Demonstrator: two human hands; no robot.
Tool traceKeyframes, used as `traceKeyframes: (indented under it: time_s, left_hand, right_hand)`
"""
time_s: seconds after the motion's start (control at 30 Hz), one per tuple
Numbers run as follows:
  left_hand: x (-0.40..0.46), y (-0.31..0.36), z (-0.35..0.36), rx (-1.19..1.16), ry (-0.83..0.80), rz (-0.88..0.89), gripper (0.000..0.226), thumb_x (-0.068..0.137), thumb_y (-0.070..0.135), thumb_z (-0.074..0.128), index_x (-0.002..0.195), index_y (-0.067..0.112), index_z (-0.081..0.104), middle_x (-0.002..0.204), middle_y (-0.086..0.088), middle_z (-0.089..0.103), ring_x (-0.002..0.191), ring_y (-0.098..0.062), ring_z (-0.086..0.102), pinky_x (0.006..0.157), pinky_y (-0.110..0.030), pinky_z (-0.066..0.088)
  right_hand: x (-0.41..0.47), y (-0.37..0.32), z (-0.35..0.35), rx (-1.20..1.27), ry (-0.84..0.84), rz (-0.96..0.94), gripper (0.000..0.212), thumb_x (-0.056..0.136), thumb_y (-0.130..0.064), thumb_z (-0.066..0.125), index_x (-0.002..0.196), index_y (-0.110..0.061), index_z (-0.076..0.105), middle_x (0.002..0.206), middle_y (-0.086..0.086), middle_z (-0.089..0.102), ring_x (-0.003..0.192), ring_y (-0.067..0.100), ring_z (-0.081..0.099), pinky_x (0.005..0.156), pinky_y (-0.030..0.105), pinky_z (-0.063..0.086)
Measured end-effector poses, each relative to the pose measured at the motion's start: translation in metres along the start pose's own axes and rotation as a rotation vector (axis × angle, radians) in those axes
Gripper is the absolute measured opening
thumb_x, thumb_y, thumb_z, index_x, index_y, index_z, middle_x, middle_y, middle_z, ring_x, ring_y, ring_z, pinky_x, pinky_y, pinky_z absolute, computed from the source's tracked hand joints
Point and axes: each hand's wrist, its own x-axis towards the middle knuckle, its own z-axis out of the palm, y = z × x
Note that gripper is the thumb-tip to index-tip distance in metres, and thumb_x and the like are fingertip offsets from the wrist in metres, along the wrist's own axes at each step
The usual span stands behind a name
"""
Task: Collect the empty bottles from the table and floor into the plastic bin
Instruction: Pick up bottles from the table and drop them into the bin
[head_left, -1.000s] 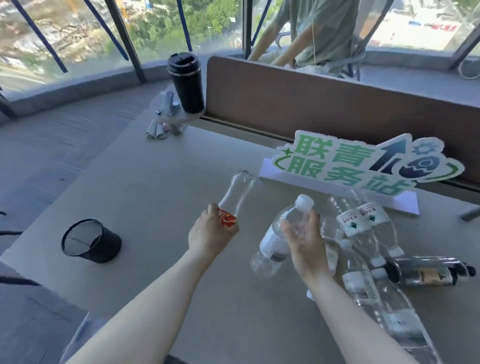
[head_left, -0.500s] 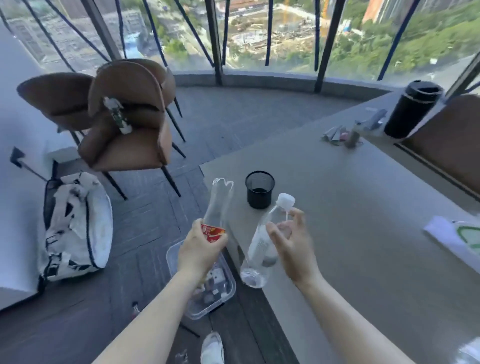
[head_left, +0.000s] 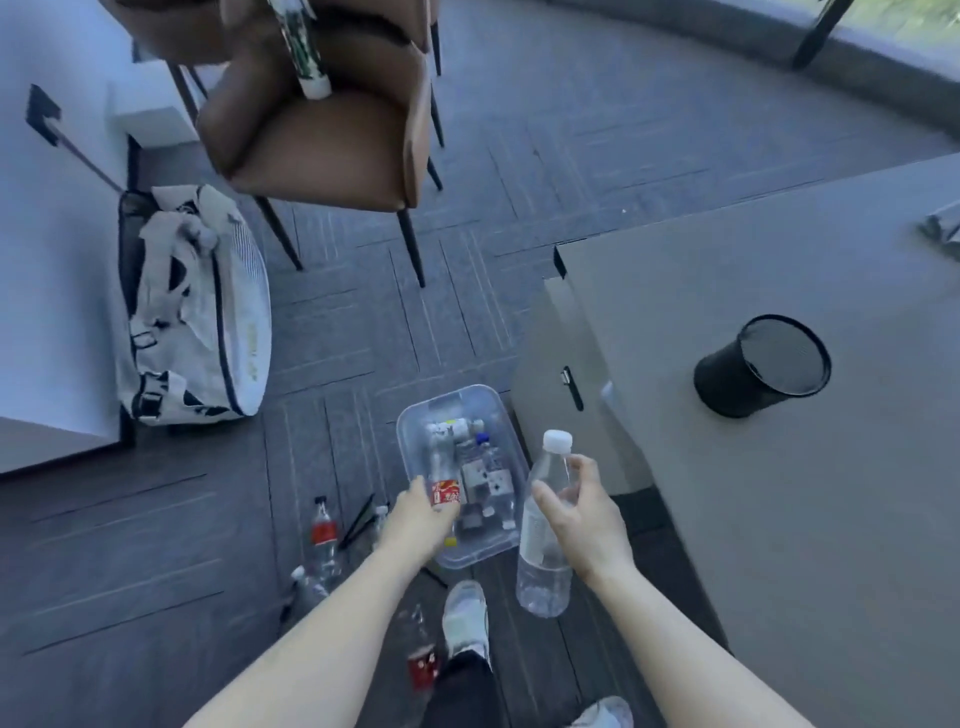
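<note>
A clear plastic bin (head_left: 410, 415) sits on the floor beside the table, with several empty bottles lying inside. My left hand (head_left: 418, 519) grips a clear red-labelled bottle (head_left: 442, 480) and holds it over the bin's near end. My right hand (head_left: 584, 512) holds a clear water bottle (head_left: 543, 535) with a white cap, upright, just right of the bin. More bottles lie on the floor: a red-labelled bottle (head_left: 323, 535) left of my arm, a clear bottle (head_left: 306, 584) below it, and a red-capped bottle (head_left: 422, 660) by my foot.
The grey table (head_left: 805, 493) fills the right side, with a black mesh cup (head_left: 761, 366) tipped on it. A brown chair (head_left: 322, 119) stands ahead, a white bag (head_left: 192, 312) leans at the left wall. My shoe (head_left: 466, 618) is close to the bin.
My view has swung from the table down to the floor. Both hands, each still holding its bottle, have come down toward the bin; the left bottle is now over it.
</note>
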Motion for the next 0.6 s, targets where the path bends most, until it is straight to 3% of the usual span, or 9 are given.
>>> traceKeyframes:
  time_s: [0.13,0.33,0.47,0.6]
  left_hand:
    - [0.014,-0.015,-0.011,0.097,-0.032,0.055,0.055,0.090,0.042,0.049,0.139,0.021,0.037,0.134,-0.007,0.047,0.103,-0.030,0.061,0.085,-0.043,0.052]
    - [0.042,-0.035,-0.021,0.078,0.039,0.117,0.045,0.093,0.035,0.047,0.137,0.027,0.042,0.139,0.003,0.045,0.109,-0.018,0.057,0.087,-0.035,0.047]
    - [0.053,-0.043,-0.023,0.089,0.060,0.118,0.044,0.095,0.033,0.047,0.138,0.027,0.042,0.137,0.003,0.046,0.114,-0.018,0.053,0.086,-0.034,0.045]
    - [0.056,-0.044,-0.022,0.113,0.052,0.143,0.045,0.095,0.032,0.047,0.139,0.024,0.040,0.137,0.001,0.045,0.114,-0.018,0.053,0.083,-0.033,0.046]
  right_hand:
    - [0.037,-0.008,0.032,-0.066,-0.051,0.062,0.057,0.086,-0.054,0.055,0.137,-0.032,0.037,0.102,-0.002,0.061,0.091,0.018,0.060,0.074,0.036,0.047]
    - [0.111,-0.009,0.086,-0.131,-0.120,0.128,0.075,0.082,-0.067,0.050,0.145,-0.035,0.027,0.135,0.008,0.055,0.117,0.028,0.056,0.092,0.047,0.049]
    - [0.142,-0.001,0.112,-0.237,-0.172,0.172,0.078,0.089,-0.059,0.050,0.152,-0.028,0.017,0.151,0.008,0.040,0.131,0.032,0.046,0.099,0.047,0.044]
    - [0.138,0.006,0.117,-0.348,-0.192,0.164,0.065,0.092,-0.041,0.048,0.149,-0.023,0.024,0.147,0.008,0.043,0.123,0.031,0.051,0.097,0.046,0.047]
